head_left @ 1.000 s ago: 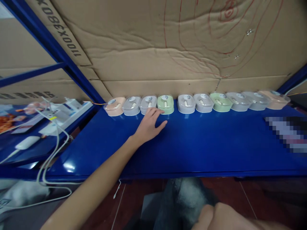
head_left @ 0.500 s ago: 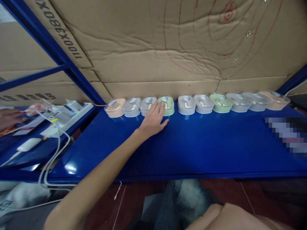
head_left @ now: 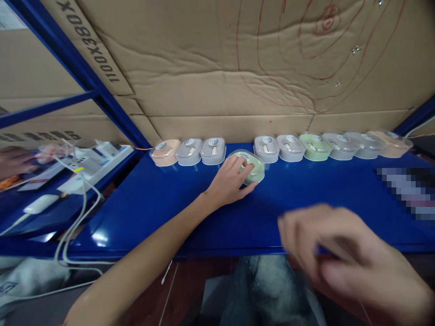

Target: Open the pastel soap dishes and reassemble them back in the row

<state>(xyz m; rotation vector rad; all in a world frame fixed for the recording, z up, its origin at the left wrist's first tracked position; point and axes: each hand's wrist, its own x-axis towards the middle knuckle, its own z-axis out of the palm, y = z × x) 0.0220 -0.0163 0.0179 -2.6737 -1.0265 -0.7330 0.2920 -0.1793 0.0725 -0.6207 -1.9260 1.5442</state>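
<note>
My left hand (head_left: 231,181) has its fingers bent over a green box with a clear lid (head_left: 257,166), its thumb at the near side. That box is turned slightly and stands in front of the row of similar boxes. Behind my left hand in the row is a grey box (head_left: 213,151), and to the right stands another grey box (head_left: 266,149). My right hand (head_left: 340,249) is raised over the front edge of the table, apart from the boxes. Motion smears it; its fingers look curled, but whether anything is in them does not show.
Along the cardboard wall (head_left: 190,99) stand several lidded boxes, with an orange box (head_left: 165,153) at the left end. A blurred dark item (head_left: 408,190) lies at the right. White cables (head_left: 83,194) and a power strip (head_left: 110,158) are at the left, near another person's hand (head_left: 15,160).
My left hand has drawn the green box out of the row, toward me and to the right, turning it. My right hand has risen from the bottom edge into view above the table's front.
</note>
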